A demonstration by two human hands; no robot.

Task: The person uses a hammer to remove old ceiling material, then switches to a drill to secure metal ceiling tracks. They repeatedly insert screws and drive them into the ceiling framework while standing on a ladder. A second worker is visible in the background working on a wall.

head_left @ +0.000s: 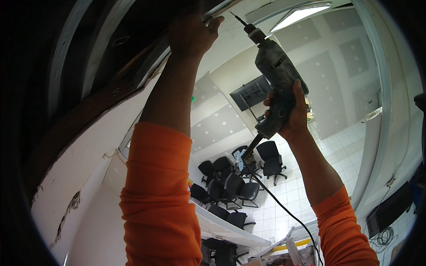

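A worn dark power drill (278, 66) is in my right hand (296, 113), whose fingers wrap round its handle. Its thin bit (235, 16) points up and to the left, close to my left thumb, and its tip does not visibly touch anything. My left hand (195, 35) is raised to the edge of the ceiling opening, closed at a metal channel (217, 9) with the thumb on its lower side. Darkness hides the other left fingers. From the drill's base a black cord (284, 206) hangs down past my right forearm.
Metal ceiling strips (98, 48) cross the dark opening at upper left. Far below, several black office chairs (242, 188) stand on white floor tiles. A wall-mounted screen (252, 92) is beyond the drill. A black panel (390, 208) and coiled cable (382, 237) are at lower right.
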